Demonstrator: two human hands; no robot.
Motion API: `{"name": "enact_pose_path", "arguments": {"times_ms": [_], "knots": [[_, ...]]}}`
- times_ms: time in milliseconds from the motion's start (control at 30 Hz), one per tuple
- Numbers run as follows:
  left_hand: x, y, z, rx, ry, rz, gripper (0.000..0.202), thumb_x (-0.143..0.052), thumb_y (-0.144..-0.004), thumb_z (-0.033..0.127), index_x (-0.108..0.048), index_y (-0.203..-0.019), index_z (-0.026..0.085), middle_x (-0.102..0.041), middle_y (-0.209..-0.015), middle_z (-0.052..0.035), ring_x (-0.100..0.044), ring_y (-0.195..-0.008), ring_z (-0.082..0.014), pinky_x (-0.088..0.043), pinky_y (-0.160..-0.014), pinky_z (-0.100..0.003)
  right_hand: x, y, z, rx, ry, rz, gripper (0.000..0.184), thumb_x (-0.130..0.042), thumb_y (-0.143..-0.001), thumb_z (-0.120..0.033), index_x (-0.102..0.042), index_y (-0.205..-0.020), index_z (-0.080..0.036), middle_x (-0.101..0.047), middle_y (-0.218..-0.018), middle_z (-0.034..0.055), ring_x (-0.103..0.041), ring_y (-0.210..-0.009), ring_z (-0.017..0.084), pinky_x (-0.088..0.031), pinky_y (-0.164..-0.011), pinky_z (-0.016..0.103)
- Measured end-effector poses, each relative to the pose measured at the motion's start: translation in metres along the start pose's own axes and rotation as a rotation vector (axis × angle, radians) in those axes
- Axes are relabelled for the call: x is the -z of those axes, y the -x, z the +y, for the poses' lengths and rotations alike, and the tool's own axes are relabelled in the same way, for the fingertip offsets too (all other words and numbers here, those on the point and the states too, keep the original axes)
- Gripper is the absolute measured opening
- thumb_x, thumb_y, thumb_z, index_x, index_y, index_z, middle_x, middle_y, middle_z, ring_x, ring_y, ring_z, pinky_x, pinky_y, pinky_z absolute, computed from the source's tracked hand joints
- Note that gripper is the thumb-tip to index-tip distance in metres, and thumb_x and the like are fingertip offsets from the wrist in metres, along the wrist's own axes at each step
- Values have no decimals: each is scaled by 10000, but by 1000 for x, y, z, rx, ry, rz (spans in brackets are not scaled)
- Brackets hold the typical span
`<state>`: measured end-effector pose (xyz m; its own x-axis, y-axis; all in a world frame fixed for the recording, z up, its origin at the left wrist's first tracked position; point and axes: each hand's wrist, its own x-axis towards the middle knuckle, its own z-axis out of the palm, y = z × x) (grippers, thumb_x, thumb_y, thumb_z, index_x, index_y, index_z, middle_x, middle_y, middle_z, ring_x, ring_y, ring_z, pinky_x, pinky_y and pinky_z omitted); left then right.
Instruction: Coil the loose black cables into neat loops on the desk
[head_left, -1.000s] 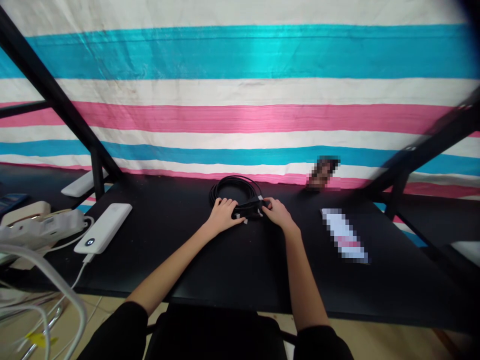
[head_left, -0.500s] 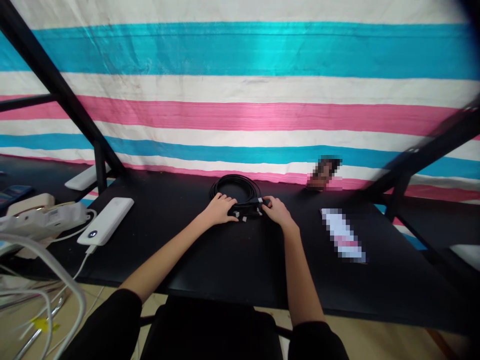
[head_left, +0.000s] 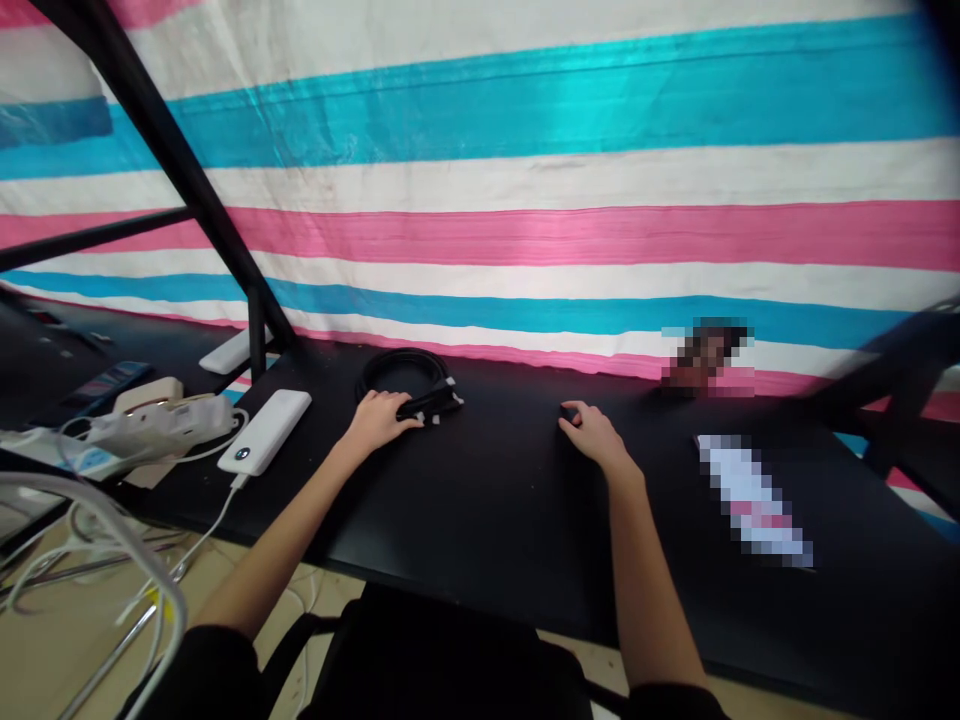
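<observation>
**Striped cloth** (head_left: pixel 525 230). Blue, white and pink bands. Hangs behind the whole bench.

**Table** (head_left: pixel 480 520). Black top. It carries everything listed below.

**Frame bar** (head_left: pixel 187 170). Black and slanted, it meets the table at the left rear.

**Chair** (head_left: pixel 450 660). Dark seat at the near edge of the table, between the forearms.

**Power strip** (head_left: pixel 161 425). Pale, at the far left, with white leads trailing off the edge.

**Power bank** (head_left: pixel 266 432). White slab with a small light showing. A white lead (head_left: pixel 206 520) is plugged into its near end.

**Cable coil** (head_left: pixel 429 402). Black, wound in a ring and bound at the near side, with pale plugs showing there.
- It lies flat at the back of the table, left of centre.
- Change: half a second ago it lay near the middle of the table, between both hands. It now lies further left, near the power bank but apart from it.

**Left hand** (head_left: pixel 379 420).
- The fingers lie over the bound near side of the coil and touch it.
- It has gone leftward with the coil.
- Whether the fingers close under the cable cannot be told.

**Right hand** (head_left: pixel 592 435).
- Change: it has come off the coil and is now well apart from it.
- It rests on bare table with the fingers loosely curled, holding nothing.

**Handling.** The coil now sits under one hand only.

**Two blurred-out items.** One lies to the right of the right hand (head_left: pixel 754 500) and one at the rear (head_left: pixel 709 355). Neither can be identified.
</observation>
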<state>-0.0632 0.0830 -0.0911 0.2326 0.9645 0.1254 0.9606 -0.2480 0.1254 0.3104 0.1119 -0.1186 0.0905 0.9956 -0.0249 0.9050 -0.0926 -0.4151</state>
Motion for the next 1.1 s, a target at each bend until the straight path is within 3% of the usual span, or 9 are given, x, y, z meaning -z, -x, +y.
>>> {"name": "enact_pose_path", "arguments": {"times_ms": [167,367,467,600,700,800,900,1100], "knots": [[10,14,-35,184,-5,114,421,-595,-783,459,-568,-1081,163,-626,-1039,-133,-538,-1047,-328,-347,-929,-449,1,2,-4,-6,35,16,366,-519,-834,-321,-567,-1185,-230,-586,-955,69,-563,-893,219,-417,-712,302],[22,13,-35,230,152,156,457,-463,-841,539,-502,-1190,247,-592,-1185,-48,-525,-1120,-231,-327,-1009,-383,3,3,-6,-18,61,-18,373,-504,-839,-333,-555,-1195,-233,-583,-969,68,-557,-908,231,-410,-695,309],[24,2,-39,287,208,113,397,-434,-854,502,-589,-1075,210,-628,-1121,-60,-556,-1069,-235,-369,-955,-368,-1,2,-7,24,65,-22,373,-497,-837,-330,-553,-1190,-223,-583,-953,64,-555,-884,225,-400,-691,309],[21,-13,-55,359,277,4,336,-546,-779,516,-663,-819,203,-680,-938,-67,-602,-942,-275,-418,-846,-365,-8,0,-7,134,-9,-38,359,-491,-827,-326,-569,-1162,-223,-574,-874,36,-554,-819,193,-394,-666,284],[20,-17,-60,376,319,28,295,-585,-759,491,-650,-750,203,-682,-878,-61,-605,-908,-278,-414,-846,-372,-12,-2,-7,178,-57,-43,359,-492,-812,-341,-584,-1139,-226,-563,-823,20,-549,-766,179,-389,-636,273],[23,-15,-57,373,360,155,254,-553,-795,434,-630,-749,197,-674,-883,-59,-594,-931,-267,-380,-915,-397,-13,-5,-6,188,-82,-34,364,-490,-798,-345,-595,-1120,-211,-553,-768,9,-547,-736,176,-391,-633,275],[30,-16,-55,381,420,368,224,-473,-853,378,-605,-846,197,-654,-938,-63,-578,-956,-248,-361,-940,-396,-12,-6,-6,169,-95,-41,379,-489,-784,-359,-603,-1109,-200,-555,-747,2,-552,-719,175,-395,-640,281],[53,-25,-66,447,626,783,235,-374,-905,339,-534,-913,167,-546,-695,-32,-545,-706,-200,-417,-760,-325,-10,-8,-7,126,-140,-56,411,-492,-755,-394,-607,-1094,-192,-570,-709,-11,-554,-664,166,-405,-631,283]]}}
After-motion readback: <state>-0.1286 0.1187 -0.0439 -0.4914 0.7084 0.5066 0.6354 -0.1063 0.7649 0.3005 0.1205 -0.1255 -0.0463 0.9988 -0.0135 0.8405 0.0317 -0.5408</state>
